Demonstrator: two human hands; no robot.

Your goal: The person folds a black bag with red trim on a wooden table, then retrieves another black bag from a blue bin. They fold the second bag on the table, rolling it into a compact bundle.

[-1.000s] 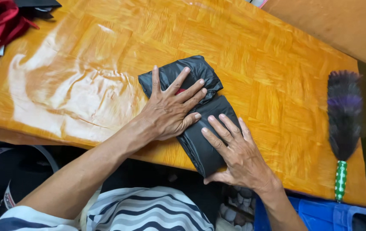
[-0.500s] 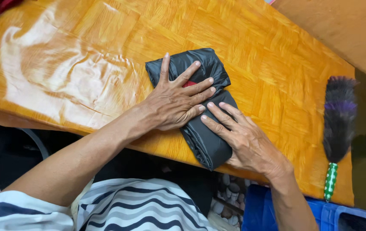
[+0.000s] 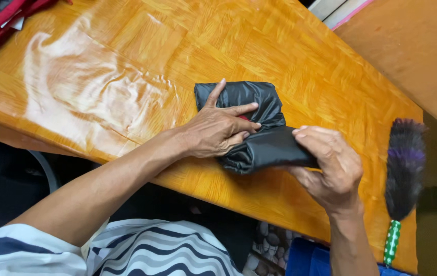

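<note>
The person is wearing a short-sleeved top striped in navy, grey and white, leaving both forearms, the left hand and the right hand bare of rings.

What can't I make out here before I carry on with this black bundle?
- Black fabric bundle, head view: its middle and near end are covered by the left hand and right hand.
- Red patch: mostly under the left fingers.
- Red bag: cut off by the top left edge.
</note>
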